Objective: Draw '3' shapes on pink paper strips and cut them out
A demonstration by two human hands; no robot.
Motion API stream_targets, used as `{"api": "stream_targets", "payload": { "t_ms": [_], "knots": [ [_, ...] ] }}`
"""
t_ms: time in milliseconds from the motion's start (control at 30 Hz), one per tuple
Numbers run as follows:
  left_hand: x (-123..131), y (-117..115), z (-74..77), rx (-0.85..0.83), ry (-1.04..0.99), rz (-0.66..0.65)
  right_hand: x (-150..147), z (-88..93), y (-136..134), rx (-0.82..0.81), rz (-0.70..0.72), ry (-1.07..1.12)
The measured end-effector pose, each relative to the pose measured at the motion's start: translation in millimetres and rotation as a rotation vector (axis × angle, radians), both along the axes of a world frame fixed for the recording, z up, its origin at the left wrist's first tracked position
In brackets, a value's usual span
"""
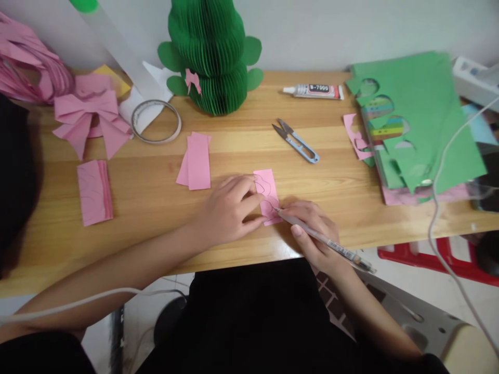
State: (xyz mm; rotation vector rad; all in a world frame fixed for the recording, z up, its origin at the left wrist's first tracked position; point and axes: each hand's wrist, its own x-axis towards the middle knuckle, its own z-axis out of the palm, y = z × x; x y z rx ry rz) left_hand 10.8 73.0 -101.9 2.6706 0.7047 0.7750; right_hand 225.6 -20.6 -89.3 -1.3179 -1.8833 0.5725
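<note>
A small pink paper strip (264, 183) lies on the table with curved pen lines drawn on it. My left hand (234, 208) holds it down at its left edge, the bent fingertips and thumb resting on the paper. In my right hand (314, 228) is a slim pen (325, 240), gripped between thumb and fingers, its tip touching the strip beside a drawn loop. Left of my left hand, two blank pink paper strips (199, 163) overlap. Beyond the hands lie blue thread snips (298, 143), their blades apart.
A stack of pink pieces (93, 192), a pink paper bow (91, 114) and a tape roll (177, 124) are at left. Behind stands a green honeycomb paper tree (218, 67). A glue tube (317, 91), green cut sheets (436, 124) and a white cable (434, 208) are at right.
</note>
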Motion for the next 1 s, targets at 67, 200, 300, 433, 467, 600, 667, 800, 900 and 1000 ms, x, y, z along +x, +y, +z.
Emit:
{"api": "stream_targets", "payload": {
  "t_ms": [67, 200, 300, 433, 467, 600, 667, 800, 900, 1000],
  "knots": [
    [0.2, -0.1, 0.9, 0.002, 0.002, -0.001, 0.6, -0.3, -0.2, 0.012, 0.005, 0.001],
    [0.4, -0.4, 2.5, 0.002, -0.005, -0.006, 0.9, -0.2, -0.2, 0.006, 0.003, 0.001],
    [0.4, -0.3, 2.7, -0.005, -0.013, -0.006, 0.4, 0.2, -0.1, 0.003, 0.0, 0.014],
    [0.4, -0.3, 1.9, -0.017, -0.011, 0.0, 0.1, 0.1, -0.6, 0.008, -0.005, -0.001],
    [0.5, -0.3, 1.6, -0.015, -0.013, -0.001, 0.1, -0.1, -0.9, 0.008, -0.005, -0.008],
    [0.9, -0.2, 0.9, -0.016, -0.029, -0.002, -0.8, -0.9, -0.9, 0.033, -0.002, -0.038],
    [1.3, -0.1, 0.9, -0.012, -0.04, -0.002, -1.7, -1.5, -0.2, 0.055, -0.002, -0.076],
    [1.4, -0.1, 1.0, -0.002, -0.05, 0.0, -3.2, -2.4, 1.1, 0.105, -0.015, -0.144],
    [1.0, -0.3, 0.7, -0.002, -0.052, 0.001, -4.0, -1.5, 1.4, 0.113, -0.015, -0.162],
    [0.7, -0.3, 0.3, -0.001, -0.043, 0.009, -4.3, 0.1, 1.2, 0.124, -0.009, -0.161]
  ]
}}
